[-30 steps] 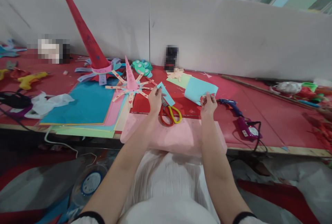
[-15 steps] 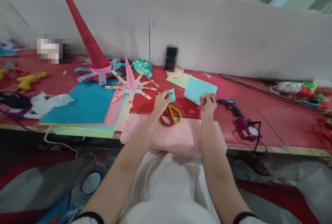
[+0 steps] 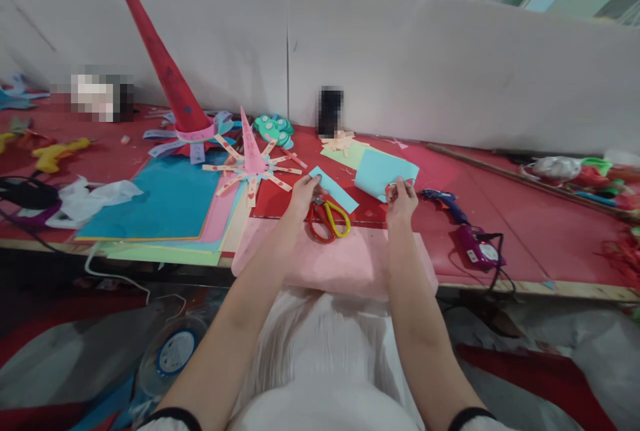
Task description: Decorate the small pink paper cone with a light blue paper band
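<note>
A narrow strip of light blue paper [image 3: 337, 190] slants across the red surface, its upper left end pinched by my left hand [image 3: 303, 196]. My right hand [image 3: 403, 199] grips the lower right corner of a larger light blue paper sheet [image 3: 381, 172], which bends slightly. Scissors [image 3: 331, 218] with one red and one yellow handle lie just below my left hand; their blades are mostly hidden. Left of that hand stands a pink paper cone [image 3: 253, 154] with several heart-printed strips fanning out around its base.
A tall red cone [image 3: 165, 61] rises at the back left, behind stacked coloured sheets [image 3: 150, 198]. On the right are a blue glue gun [image 3: 445, 203] and a purple power socket [image 3: 477, 249] with a cable. A yellow glue gun [image 3: 57, 153] lies far left. Behind runs a white partition [image 3: 450, 71].
The small blue piece at my left hand now shows as a long strip lying out to the right. My left hand has shifted slightly left; my right hand stays put.
</note>
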Demonstrator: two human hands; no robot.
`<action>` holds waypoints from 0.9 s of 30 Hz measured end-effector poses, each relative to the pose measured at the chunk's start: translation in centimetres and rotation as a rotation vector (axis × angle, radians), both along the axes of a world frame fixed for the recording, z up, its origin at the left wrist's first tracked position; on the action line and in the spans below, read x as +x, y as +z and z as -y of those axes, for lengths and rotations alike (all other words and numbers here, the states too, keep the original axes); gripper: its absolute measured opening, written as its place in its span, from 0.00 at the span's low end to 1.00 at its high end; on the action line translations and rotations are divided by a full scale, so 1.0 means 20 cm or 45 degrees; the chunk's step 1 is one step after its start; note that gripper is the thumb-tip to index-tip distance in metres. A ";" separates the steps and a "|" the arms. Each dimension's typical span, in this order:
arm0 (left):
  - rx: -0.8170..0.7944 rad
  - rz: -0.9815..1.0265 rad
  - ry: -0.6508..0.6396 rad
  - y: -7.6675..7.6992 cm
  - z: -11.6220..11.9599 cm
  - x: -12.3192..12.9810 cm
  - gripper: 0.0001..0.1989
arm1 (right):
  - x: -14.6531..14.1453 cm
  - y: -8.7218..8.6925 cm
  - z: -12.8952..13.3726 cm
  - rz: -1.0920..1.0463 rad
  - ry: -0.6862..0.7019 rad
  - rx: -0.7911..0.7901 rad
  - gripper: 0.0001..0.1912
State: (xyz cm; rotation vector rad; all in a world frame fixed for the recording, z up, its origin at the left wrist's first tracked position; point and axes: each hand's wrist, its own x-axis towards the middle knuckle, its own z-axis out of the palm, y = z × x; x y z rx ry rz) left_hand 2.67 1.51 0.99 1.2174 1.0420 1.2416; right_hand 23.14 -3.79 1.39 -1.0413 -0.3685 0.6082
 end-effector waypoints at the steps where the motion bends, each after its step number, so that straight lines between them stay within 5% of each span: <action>1: -0.007 -0.012 0.018 0.00 0.00 0.00 0.07 | 0.00 0.00 0.00 0.008 0.007 -0.001 0.15; 8: 0.004 -0.282 0.163 0.04 0.02 -0.02 0.11 | 0.00 0.00 0.00 0.017 0.004 -0.024 0.16; 22: 0.113 0.092 0.268 0.06 -0.01 -0.01 0.05 | 0.01 -0.01 0.00 0.010 0.005 -0.014 0.16; 27: 0.217 -0.270 0.335 0.06 0.01 -0.03 0.08 | 0.01 -0.01 0.00 0.018 0.014 -0.021 0.15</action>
